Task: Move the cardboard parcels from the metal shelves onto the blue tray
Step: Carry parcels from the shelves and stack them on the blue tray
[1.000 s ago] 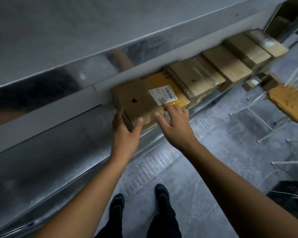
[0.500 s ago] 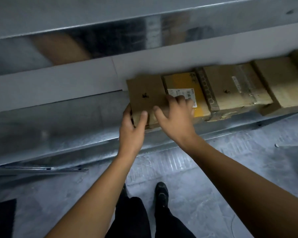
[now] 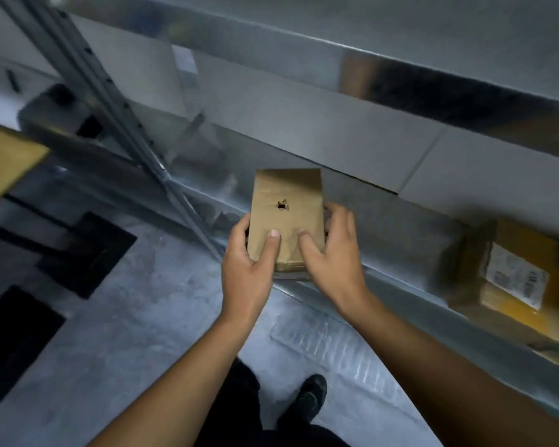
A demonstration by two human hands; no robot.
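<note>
**Sup:** Where's the box rn?

**Op:** I've got the brown parcel (image 3: 286, 221) btwn both hands, out at the front lip of the lower metal shelf (image 3: 400, 285). Can't tell if its far end rests on the shelf or hangs free. Left hand (image 3: 247, 266): thumb flat on the top face, fingers wrapped round the left edge. Right hand (image 3: 334, 256): thumb on top too, fingers curled over the right edge, a bit spread.

**Sup:** Risks?

**Op:** A few. My grip's all at the near end, so the far end could dip & the thing could slide out fwd, esp. if the contents shift. There's a small torn hole (image 3: 281, 205) in the top face, so if I squeeze too hard I reckon the card caves. The shelf upright (image 3: 142, 140) stands just left of it, and a quick swing that way could clip a corner & knock it loose.

**Sup:** Tray?

**Op:** Blue tray's not in view, so I'd be turning blind. Dark mats (image 3: 88, 253) on the floor to the left are a poss. trip pt. Also the yellow-taped parcel (image 3: 517, 279) sits near the lip further right, and my right elbow could nudge it off.
</note>
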